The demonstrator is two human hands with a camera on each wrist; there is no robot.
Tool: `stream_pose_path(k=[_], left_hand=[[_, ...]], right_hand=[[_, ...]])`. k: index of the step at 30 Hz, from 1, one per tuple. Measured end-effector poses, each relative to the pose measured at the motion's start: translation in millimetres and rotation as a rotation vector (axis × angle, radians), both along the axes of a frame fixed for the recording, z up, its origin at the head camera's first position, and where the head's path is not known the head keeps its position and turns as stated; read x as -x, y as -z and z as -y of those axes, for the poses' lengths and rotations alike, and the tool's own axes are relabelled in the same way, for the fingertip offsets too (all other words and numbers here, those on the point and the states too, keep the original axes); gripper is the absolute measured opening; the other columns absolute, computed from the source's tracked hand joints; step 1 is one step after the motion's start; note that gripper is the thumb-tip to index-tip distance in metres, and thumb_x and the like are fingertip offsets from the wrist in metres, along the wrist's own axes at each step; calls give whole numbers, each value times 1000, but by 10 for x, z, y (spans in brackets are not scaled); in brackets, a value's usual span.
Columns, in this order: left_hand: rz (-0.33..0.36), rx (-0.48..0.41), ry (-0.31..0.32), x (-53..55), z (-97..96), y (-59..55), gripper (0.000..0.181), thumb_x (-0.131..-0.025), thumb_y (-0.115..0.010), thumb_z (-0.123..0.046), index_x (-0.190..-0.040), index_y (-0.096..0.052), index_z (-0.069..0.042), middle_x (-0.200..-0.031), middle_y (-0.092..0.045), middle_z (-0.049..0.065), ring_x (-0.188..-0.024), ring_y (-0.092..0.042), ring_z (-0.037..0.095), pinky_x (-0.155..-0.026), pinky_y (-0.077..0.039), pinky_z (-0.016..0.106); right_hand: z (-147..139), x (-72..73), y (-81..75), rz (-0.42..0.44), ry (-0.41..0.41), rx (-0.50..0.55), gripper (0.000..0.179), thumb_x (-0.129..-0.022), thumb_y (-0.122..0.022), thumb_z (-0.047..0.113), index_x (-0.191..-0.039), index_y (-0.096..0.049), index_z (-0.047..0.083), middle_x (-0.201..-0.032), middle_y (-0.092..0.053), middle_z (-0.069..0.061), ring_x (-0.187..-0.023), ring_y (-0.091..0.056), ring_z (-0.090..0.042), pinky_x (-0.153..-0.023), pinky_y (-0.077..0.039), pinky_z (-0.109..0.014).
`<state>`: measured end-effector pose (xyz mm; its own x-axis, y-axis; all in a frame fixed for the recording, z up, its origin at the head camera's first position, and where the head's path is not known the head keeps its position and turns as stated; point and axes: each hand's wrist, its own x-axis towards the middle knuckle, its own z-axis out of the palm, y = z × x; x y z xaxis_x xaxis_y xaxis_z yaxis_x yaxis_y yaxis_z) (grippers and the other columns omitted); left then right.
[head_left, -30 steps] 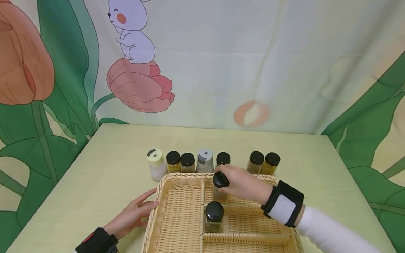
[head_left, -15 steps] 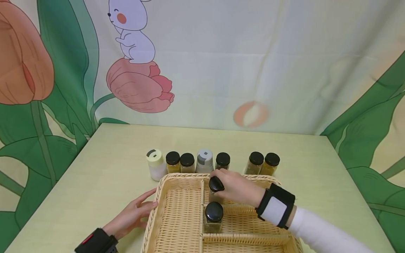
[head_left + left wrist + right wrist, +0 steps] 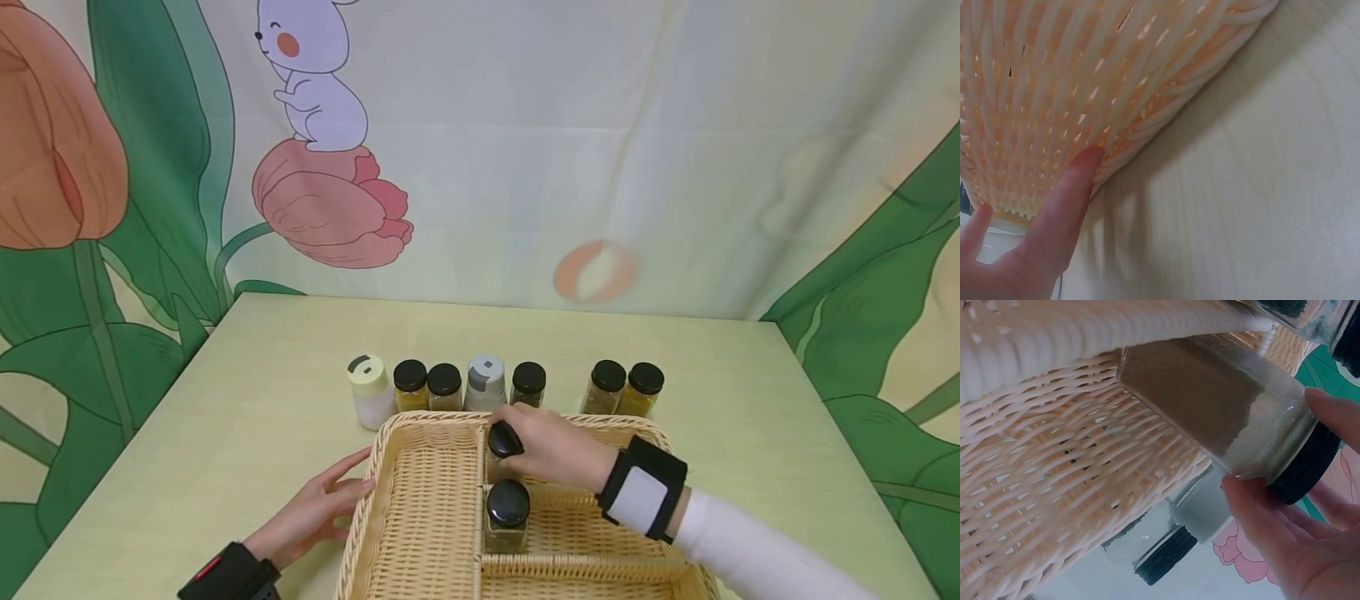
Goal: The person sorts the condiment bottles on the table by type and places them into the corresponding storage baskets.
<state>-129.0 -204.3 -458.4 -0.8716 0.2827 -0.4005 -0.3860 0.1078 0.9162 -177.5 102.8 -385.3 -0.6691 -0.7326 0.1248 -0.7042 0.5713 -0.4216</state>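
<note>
My right hand [image 3: 558, 448] grips a square glass spice jar [image 3: 1197, 394] by its black lid and neck. The jar holds brown powder and stands in the upper right compartment of the wicker basket [image 3: 427, 517], beside the lengthwise divider. In the right wrist view its base is close to the woven floor; whether it touches is unclear. Just in front, in the middle right compartment, is another black-lidded jar [image 3: 507, 510]. My left hand [image 3: 311, 510] rests its extended fingers against the basket's left outer side, and a fingertip [image 3: 1088, 159] touches the weave in the left wrist view.
Behind the basket stand a white shaker with a cream lid [image 3: 371, 392], a grey-capped shaker [image 3: 486, 383] and several black-lidded jars, among them a yellow one [image 3: 641, 390] at the right. Wicker dividers [image 3: 585, 568] split the basket's right half. A printed curtain [image 3: 487, 167] hangs behind the table.
My right hand has moved left and slightly toward me with the jar, bringing it up beside the lengthwise divider. The left hand and the basket have stayed in place.
</note>
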Motion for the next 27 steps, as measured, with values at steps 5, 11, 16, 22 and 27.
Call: stream_pose_path(k=[5,11,16,22,27], left_hand=[[-2,-6,5,-7,4,4,65,-88,-51,-33,-138,-16,-14,-131,-34,32,-102,-51,34,-72,-50,53],[-3,-7,4,-8,4,-5,66,-88,-52,-34,-138,-16,-13,-130,-35,32,-103,-51,34,-73,-50,53],[0,-1,-2,-2,-1,-9,66,-87,-52,-34,-138,-16,-13,-130,-35,32,-103,-51,34,-74,-49,54],[-4,-1,-3,-6,-5,-1,66,-88,-51,-35,-138,-15,-12,-128,-37,31,-104,-50,35,-76,-47,58],[-8,-1,-5,-8,-1,-2,66,-88,-51,-34,-138,-15,-12,-128,-38,31,-104,-50,35,-75,-47,57]], right_hand=[[9,6,12,7,-12,-7,43,-75,-67,11,-110,-45,4,-98,-56,-13,-81,-57,-19,-65,-52,-29],[30,7,12,18,-6,-13,42,-75,-67,11,-111,-45,4,-99,-55,-14,-83,-57,-20,-66,-52,-29],[39,14,29,26,-1,-25,42,-76,-67,13,-110,-45,4,-99,-55,-15,-84,-57,-21,-67,-52,-31],[38,20,44,54,19,-44,42,-76,-67,16,-111,-45,7,-98,-55,-13,-83,-56,-20,-66,-51,-31],[43,25,58,54,17,-34,42,-75,-68,15,-110,-46,6,-97,-55,-14,-83,-57,-21,-66,-52,-31]])
